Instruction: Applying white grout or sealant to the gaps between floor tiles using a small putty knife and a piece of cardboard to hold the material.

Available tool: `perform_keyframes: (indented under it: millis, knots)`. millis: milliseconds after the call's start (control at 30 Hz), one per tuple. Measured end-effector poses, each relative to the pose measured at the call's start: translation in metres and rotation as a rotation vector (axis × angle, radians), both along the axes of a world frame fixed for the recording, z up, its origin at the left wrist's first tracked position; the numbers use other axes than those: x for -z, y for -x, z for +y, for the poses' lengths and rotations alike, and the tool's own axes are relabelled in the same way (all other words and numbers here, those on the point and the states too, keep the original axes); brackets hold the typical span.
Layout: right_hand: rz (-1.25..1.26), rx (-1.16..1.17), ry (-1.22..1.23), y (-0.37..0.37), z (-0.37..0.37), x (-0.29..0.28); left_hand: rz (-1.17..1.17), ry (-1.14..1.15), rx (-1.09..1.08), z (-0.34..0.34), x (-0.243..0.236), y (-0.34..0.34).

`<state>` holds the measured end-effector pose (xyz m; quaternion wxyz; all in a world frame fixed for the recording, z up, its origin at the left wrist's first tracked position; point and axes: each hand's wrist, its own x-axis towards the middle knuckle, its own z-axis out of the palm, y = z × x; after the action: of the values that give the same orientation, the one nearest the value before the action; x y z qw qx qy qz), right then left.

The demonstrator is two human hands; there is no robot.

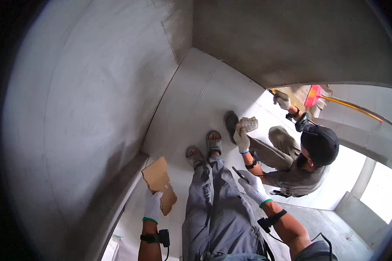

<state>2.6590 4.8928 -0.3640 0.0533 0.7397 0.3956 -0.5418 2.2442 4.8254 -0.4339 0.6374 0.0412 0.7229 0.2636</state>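
Below the camera, the person stands on a grey floor (196, 95) in sandals (204, 150) and grey trousers (217, 204), close to a grey wall (82, 108). Both hands wear white gloves. The left hand (153, 206) is closed on the lower edge of a piece of brown cardboard (159, 182), with the fingers wrapped over it; the cardboard stands tilted between the wall ledge and the left leg, and its lower part touches the glove. The right hand (251, 185) is beside the right thigh and pinches a thin dark tool (239, 174), maybe a pen or a blade, I cannot tell which; the tool points up to the left. Black straps with small devices sit on both wrists. At the right, another person in a dark cap (320, 143) crouches on the floor. One gloved hand of this co-worker holds a crumpled clear wrapper (247, 124) near a dark shoe (231, 122), and the other gloved hand reaches up to a yellow handle (353, 108) beside a pink object (312, 95).
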Motion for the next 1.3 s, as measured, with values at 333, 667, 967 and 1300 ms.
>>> perform_keyframes:
  millis: [333,667,967,1300]
  knots:
    - [0.071,-0.117,0.131,-0.006,0.003,-0.046,0.11,0.181,0.13,-0.094,-0.029,0.017]
    - [0.182,-0.191,0.048,-0.01,-0.013,-0.043,0.031,0.165,0.168,-0.085,-0.036,-0.003]
    - [0.209,-0.093,-0.026,0.002,-0.039,-0.036,0.055,0.203,0.169,-0.082,-0.038,-0.004]
    - [0.177,-0.203,-0.025,0.015,-0.035,-0.019,0.005,0.191,0.057,-0.12,-0.001,0.002]
